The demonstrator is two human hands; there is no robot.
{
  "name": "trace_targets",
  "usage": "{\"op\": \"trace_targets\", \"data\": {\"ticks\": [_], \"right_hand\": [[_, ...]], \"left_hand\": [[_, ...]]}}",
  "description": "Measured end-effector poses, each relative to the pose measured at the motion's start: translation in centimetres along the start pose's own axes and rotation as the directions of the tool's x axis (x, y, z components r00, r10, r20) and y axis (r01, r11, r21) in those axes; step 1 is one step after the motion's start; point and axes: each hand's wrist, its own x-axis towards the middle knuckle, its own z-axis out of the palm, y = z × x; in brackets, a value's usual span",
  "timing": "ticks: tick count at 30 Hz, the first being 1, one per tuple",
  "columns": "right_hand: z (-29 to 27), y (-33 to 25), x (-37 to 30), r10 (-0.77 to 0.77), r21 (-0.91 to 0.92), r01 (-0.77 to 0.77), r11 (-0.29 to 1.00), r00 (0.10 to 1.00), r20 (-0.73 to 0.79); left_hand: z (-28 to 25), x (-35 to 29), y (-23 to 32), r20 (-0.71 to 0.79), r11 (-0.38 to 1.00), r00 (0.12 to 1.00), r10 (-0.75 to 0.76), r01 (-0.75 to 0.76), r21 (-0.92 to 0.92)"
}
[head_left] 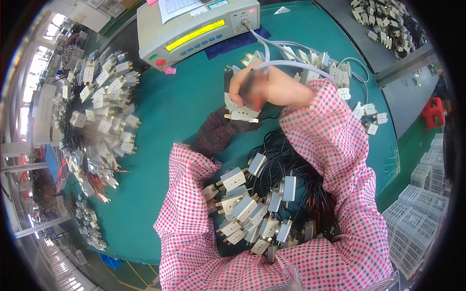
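In front of the tester my two hands meet over the green table. A dark knitted glove covers my left hand (219, 130); its fingers close beneath a white plug block (242, 115) with brass pins and are partly hidden. Reaching in from the right, my bare right hand (257, 89) has its fingers curled just above that block. A pale piece with a black end (227, 80) shows beside the right fingers, but blur hides what they grip. Close to my body, several white and grey plug blocks (243, 208) lie bunched with black cables (286, 153).
A grey tester (199, 36) with a lit yellow display stands at the back, its grey cable (301, 64) looping right. More plug blocks pile up at the left (104, 102) and the right (369, 110). A red stool (432, 114) and white trays (417, 213) stand right of the table.
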Motion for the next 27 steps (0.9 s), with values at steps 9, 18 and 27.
{"op": "trace_targets", "data": {"ticks": [9, 18, 27], "right_hand": [[-1.8, -0.2, 0.4, -0.24, 0.259, 0.269, 0.927, 0.961, -0.138], [-2.8, 0.1, 1.7, -0.114, 0.419, 0.333, 0.844, 0.877, -0.466], [-2.5, -0.1, 1.5, -0.1, 0.42, 0.324, 0.848, 0.876, -0.473]], "left_hand": [[3.8, -0.6, 5.0, 0.226, 0.766, 0.79, -0.57, 0.412, 0.493], [5.3, -3.3, 13.1, -0.276, 0.537, 0.842, -0.463, 0.514, 0.669], [5.0, 3.1, 7.5, -0.678, -0.724, 0.733, -0.055, 0.439, 0.533]]}}
